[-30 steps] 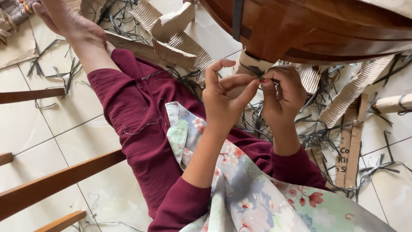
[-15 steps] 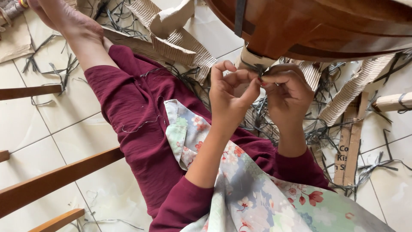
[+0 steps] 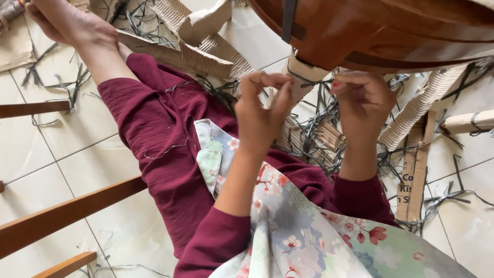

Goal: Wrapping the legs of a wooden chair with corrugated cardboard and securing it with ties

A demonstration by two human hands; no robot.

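My left hand is raised, with its thumb and forefinger pinched together beside a cardboard-wrapped leg of a brown wooden piece of furniture. A thin black strap runs around that wrapped leg between my two hands. My right hand is curled at the strap's other end, just under the wood's edge. Both hands appear to pinch the strap. My leg in dark red trousers stretches out below, with my bare foot at the top left.
Torn corrugated cardboard and several cut black straps litter the tiled floor. Wooden rails cross the lower left. A flowered cloth covers my lap. More cardboard strips lie at the right.
My hands, close together a second ago, have drawn apart, the left going left and the right going right. The strap now stretches between them.
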